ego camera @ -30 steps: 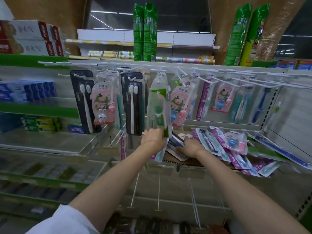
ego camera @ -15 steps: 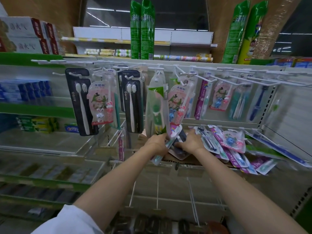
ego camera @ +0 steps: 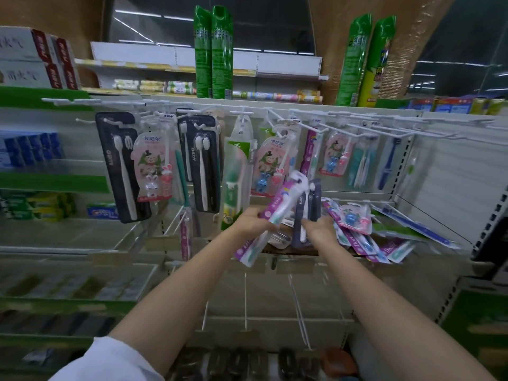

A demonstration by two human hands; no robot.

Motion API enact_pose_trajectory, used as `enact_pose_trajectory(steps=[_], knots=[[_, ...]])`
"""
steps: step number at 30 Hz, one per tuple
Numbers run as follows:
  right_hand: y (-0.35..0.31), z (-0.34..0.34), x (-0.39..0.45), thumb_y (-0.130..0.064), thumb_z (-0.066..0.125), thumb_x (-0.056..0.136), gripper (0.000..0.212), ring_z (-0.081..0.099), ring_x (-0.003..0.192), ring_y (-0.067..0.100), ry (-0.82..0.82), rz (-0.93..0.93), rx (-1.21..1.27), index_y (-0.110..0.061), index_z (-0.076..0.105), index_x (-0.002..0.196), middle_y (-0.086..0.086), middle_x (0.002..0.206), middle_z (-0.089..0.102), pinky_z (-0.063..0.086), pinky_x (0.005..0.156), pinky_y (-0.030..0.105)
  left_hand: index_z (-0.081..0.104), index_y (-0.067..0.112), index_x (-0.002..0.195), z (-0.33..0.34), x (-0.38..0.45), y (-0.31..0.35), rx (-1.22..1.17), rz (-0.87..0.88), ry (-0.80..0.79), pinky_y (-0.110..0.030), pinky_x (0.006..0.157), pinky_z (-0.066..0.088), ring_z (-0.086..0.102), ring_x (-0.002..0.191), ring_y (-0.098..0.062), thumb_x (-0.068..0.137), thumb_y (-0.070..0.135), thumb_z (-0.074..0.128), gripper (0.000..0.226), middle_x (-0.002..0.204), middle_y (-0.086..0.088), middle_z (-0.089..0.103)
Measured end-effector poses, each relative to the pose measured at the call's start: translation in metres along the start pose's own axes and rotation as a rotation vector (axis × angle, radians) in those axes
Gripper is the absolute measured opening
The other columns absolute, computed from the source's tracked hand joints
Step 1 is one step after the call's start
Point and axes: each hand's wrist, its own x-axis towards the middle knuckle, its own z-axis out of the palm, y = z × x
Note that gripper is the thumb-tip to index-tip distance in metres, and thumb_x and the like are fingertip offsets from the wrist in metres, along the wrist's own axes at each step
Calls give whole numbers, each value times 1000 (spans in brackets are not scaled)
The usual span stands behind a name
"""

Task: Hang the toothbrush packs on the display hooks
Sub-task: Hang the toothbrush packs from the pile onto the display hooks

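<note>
My left hand (ego camera: pixel 254 221) grips a purple-and-white toothbrush pack (ego camera: pixel 277 210), held tilted in front of the display. My right hand (ego camera: pixel 319 229) grips a dark navy toothbrush pack (ego camera: pixel 305 213), held upright beside it. Behind both hands lies a pile of loose toothbrush packs (ego camera: pixel 362 235) on a cardboard tray. Above, white display hooks (ego camera: pixel 343 126) carry hanging packs: black Aubo packs (ego camera: pixel 121 166), pink cartoon packs (ego camera: pixel 154 166) and a green-and-clear pack (ego camera: pixel 236 171). The hooks at the far right (ego camera: pixel 439 130) are bare at their tips.
Green-edged shelves with toothpaste boxes (ego camera: pixel 30 152) stand at the left. Tall green packets (ego camera: pixel 213 53) stand on top of the display. Bare wire hooks (ego camera: pixel 299 320) jut out below my arms. A white perforated side panel (ego camera: pixel 467 171) closes the right end.
Both hands have lifted out of the pile. My left hand raised the purple pack higher, and my right hand has come up holding the dark navy pack.
</note>
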Motion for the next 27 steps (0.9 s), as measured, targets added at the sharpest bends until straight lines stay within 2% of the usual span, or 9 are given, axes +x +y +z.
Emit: enact_pose_trajectory(steps=[3, 8, 10, 13, 16, 19, 22, 25, 27], knots=[[4, -5, -8, -13, 64, 81, 52, 59, 107, 33, -48, 44, 246, 2, 44, 127, 18, 123, 59, 50, 87, 39, 46, 9, 127, -2, -9, 0, -90, 11, 35, -34, 87, 45, 55, 100, -24, 79, 11, 72, 55, 107, -4, 56], [-5, -5, -25, 2, 67, 75, 51, 63, 93, 29, -144, 5, 402, 3, 46, 122, 18, 110, 63, 50, 67, 31, 51, 11, 118, -11, -22, 0, -174, 105, 66, -33, 83, 47, 59, 100, -23, 76, 9, 74, 48, 111, -8, 63], [-9, -2, -34, 9, 62, 75, 49, 64, 96, 31, -228, -11, 396, -3, 50, 121, 16, 108, 65, 55, 75, 39, 51, 15, 111, -16, -26, -2, -185, 120, 66, -33, 82, 47, 60, 98, -22, 76, 8, 73, 42, 108, -7, 65], [-10, 6, -43, 14, 54, 77, 45, 63, 101, 32, -269, -22, 388, -5, 54, 118, 15, 108, 67, 51, 91, 48, 52, 12, 113, -25, -33, -5, -196, 151, 80, -37, 87, 46, 61, 101, -23, 76, 9, 74, 44, 106, -8, 66], [-10, 11, -44, 14, 53, 80, 42, 61, 101, 33, -223, -48, 432, -3, 51, 119, 16, 113, 64, 50, 92, 47, 52, 9, 115, -33, -38, -6, -196, 182, 127, -35, 88, 47, 61, 93, -17, 79, 11, 71, 42, 99, -2, 65], [-13, 11, -47, 11, 52, 83, 49, 57, 104, 30, -230, -55, 416, -10, 36, 125, 11, 116, 57, 48, 91, 45, 54, 3, 118, -42, -41, -3, -242, 231, 173, -35, 86, 47, 62, 85, -10, 82, 14, 68, 39, 99, -3, 69], [-17, 9, -51, 8, 54, 81, 51, 59, 107, 31, -287, -133, 277, -14, 42, 125, 10, 116, 61, 49, 91, 45, 55, 4, 117, -52, -44, 3, -236, 260, 202, -38, 89, 47, 64, 89, -13, 84, 16, 66, 38, 98, -4, 70], [-29, 8, -57, 4, 58, 80, 47, 58, 107, 30, -298, -206, 141, -14, 47, 122, 10, 115, 62, 48, 94, 47, 52, 4, 118, -62, -48, 11, -207, 275, 180, -32, 80, 50, 64, 80, -13, 86, 11, 63, 35, 87, -1, 66], [-38, 7, -58, 2, 60, 81, 48, 57, 109, 30, -268, -232, 123, -14, 46, 124, 11, 118, 60, 47, 96, 47, 49, 4, 122, -66, -51, 16, -208, 276, 170, -29, 75, 51, 64, 81, -16, 88, 9, 60, 36, 89, -4, 64]])
